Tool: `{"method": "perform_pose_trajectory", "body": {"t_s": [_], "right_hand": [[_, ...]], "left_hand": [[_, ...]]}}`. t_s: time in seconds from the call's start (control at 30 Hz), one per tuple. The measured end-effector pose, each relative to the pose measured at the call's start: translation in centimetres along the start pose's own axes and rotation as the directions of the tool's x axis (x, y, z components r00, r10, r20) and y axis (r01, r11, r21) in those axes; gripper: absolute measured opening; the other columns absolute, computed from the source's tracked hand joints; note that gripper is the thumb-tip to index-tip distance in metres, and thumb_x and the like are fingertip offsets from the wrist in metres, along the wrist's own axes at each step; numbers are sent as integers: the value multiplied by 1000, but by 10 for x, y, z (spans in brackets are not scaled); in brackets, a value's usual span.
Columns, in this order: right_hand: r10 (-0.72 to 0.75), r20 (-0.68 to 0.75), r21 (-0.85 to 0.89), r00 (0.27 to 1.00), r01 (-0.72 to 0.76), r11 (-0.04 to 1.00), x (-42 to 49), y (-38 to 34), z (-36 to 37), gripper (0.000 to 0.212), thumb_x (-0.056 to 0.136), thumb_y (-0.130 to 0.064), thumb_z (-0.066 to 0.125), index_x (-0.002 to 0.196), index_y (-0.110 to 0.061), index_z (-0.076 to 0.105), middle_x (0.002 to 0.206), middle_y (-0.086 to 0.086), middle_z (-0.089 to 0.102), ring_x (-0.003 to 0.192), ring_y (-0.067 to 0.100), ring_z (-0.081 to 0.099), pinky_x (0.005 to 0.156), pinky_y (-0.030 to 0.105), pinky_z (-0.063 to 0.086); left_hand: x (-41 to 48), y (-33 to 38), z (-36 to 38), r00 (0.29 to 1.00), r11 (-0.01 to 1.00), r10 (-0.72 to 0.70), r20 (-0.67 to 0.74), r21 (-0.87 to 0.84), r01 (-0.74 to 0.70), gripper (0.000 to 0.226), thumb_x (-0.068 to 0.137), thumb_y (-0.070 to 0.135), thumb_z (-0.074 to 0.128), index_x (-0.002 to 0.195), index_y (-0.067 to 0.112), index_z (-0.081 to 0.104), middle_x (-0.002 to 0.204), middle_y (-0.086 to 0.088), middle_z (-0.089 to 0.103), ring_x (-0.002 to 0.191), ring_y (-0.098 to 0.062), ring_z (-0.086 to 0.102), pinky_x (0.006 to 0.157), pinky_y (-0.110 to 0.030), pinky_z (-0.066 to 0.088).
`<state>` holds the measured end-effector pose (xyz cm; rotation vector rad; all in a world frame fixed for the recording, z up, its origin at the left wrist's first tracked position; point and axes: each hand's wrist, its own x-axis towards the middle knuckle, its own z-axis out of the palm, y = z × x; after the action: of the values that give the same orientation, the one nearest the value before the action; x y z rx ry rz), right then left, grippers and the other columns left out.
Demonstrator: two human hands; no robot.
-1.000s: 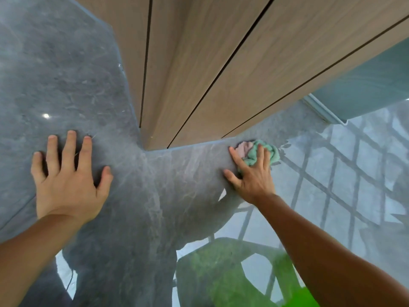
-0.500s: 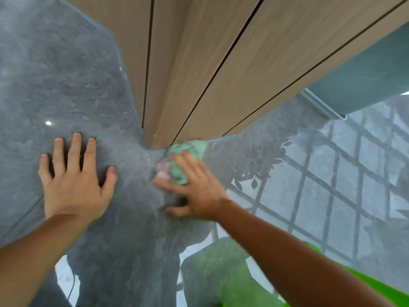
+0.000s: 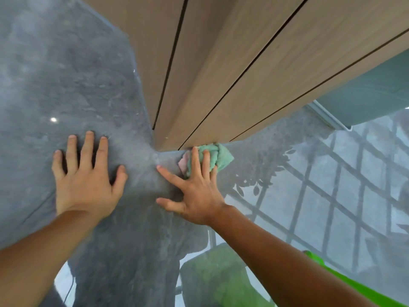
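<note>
A glossy grey marble surface (image 3: 66, 85) fills the left and lower part of the head view. My left hand (image 3: 86, 180) lies flat on it with fingers spread and straight. A crumpled green and pink cloth (image 3: 218, 157) sits against the bottom edge of the wooden panels. My right hand (image 3: 197, 191) presses the cloth onto the marble with straight, spread fingers; the forefinger and thumb reach left, off the cloth.
Light wooden panels (image 3: 232, 63) with dark vertical grooves meet the marble at a corner just above the cloth. The marble reflects a window grid (image 3: 332, 196) and leaves at right. A bright green edge (image 3: 354, 282) shows at the lower right.
My right hand swept the cloth left along the panel edge, then back a little to the right. My left hand stayed flat in place.
</note>
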<state>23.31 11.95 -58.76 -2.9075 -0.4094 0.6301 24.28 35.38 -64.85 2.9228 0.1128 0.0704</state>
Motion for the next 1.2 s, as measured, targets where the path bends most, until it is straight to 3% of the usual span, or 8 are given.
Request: {"method": "perform_pose_trajectory", "body": {"t_s": [0.1, 0.27, 0.53, 0.67, 0.83, 1.03, 1.1, 1.2], "right_hand": [[-138, 9, 24, 990, 138, 990, -9, -16, -7, 76, 81, -78, 43, 146, -61, 9, 166, 7, -13, 143, 52, -23, 112, 71, -3], [-3, -325, 77, 946, 30, 997, -13, 13, -26, 61, 81, -62, 57, 137, -37, 55, 155, 17, 35, 144, 49, 21, 112, 65, 26], [-14, -128, 32, 992, 18, 999, -9, 0, 20, 99, 70, -80, 54, 153, -46, 14, 161, 27, -15, 146, 48, -20, 115, 70, 12], [-32, -129, -25, 991, 29, 999, -1, -25, 22, 92, 70, -85, 48, 149, -55, 14, 161, 28, -17, 144, 50, -23, 115, 71, 3], [-220, -3, -131, 976, 218, 967, -8, -42, 18, 91, 75, -81, 49, 151, -52, 8, 161, 25, -20, 144, 50, -24, 115, 70, 1], [-147, 70, -203, 987, 159, 966, 18, -77, 11, 98, 80, -83, 32, 154, -36, -10, 150, 36, -34, 138, 53, -33, 116, 64, -7], [-80, 75, -240, 994, 96, 966, 22, -90, 12, 99, 79, -85, 25, 155, -33, -11, 148, 37, -36, 138, 54, -33, 116, 64, -10], [-77, 75, -272, 994, 95, 958, 30, -102, 10, 101, 78, -87, 20, 156, -28, -9, 149, 39, -34, 139, 54, -31, 116, 63, -10]], "left_hand": [[0, 4, -6, 1000, 1000, -6, 21, 2, 6, 78, 92, 51, 39, 158, 9, 36, 167, -19, 32, 156, -45, 20, 123, -60, 9], [-1, 4, -7, 1000, 1000, -9, 29, 8, 9, 78, 93, 52, 37, 158, 10, 37, 167, -18, 32, 156, -44, 21, 123, -59, 9], [-1, 6, -8, 999, 999, 0, 52, 33, -2, 77, 93, 51, 38, 157, 9, 37, 166, -18, 32, 155, -45, 21, 123, -59, 9], [0, 4, -8, 998, 999, 1, 64, 39, -3, 76, 95, 51, 35, 158, 10, 35, 167, -18, 31, 156, -44, 20, 123, -59, 8], [-1, 2, -14, 997, 1000, 22, 76, 2, -22, 70, 98, 43, 30, 158, 8, 40, 167, -18, 33, 155, -45, 23, 123, -59, 9], [12, -18, -26, 996, 999, 34, 86, -33, -31, 70, 92, 49, 39, 144, 7, 56, 160, -21, 42, 143, -50, 40, 111, -61, 30], [31, -40, -33, 995, 996, -86, 57, -4, 87, 72, 91, 53, 41, 143, 5, 54, 160, -24, 39, 138, -55, 40, 107, -62, 30], [58, -81, -38, 932, 934, -356, 72, -6, 357, 87, 87, 66, 32, 155, 11, 39, 169, -23, 21, 149, -60, 18, 117, -68, 15]]}}
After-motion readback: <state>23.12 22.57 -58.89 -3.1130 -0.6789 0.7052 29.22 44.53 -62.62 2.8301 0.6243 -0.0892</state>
